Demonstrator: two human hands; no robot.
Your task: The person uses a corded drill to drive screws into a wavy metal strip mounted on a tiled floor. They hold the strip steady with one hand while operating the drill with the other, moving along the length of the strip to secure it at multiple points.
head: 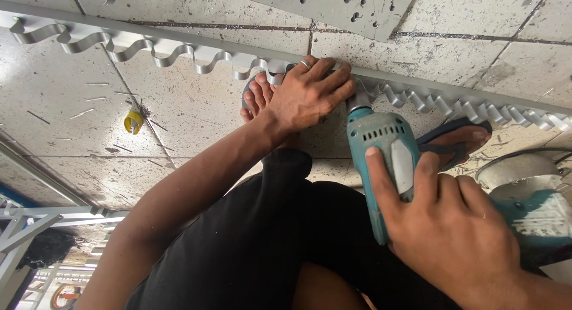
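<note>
A small yellow object (133, 122) and scattered thin rods (81, 113) lie on the tiled floor (190, 107).

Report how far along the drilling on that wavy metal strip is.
Done: the wavy strip already lies along the grey metal bar on the tiled floor; fixings cannot be made out. In hand: the left hand presses the strip down while the right hand holds the teal drill, its tip at the bar beside the left hand. Left: cannot tell how many points remain.
</note>
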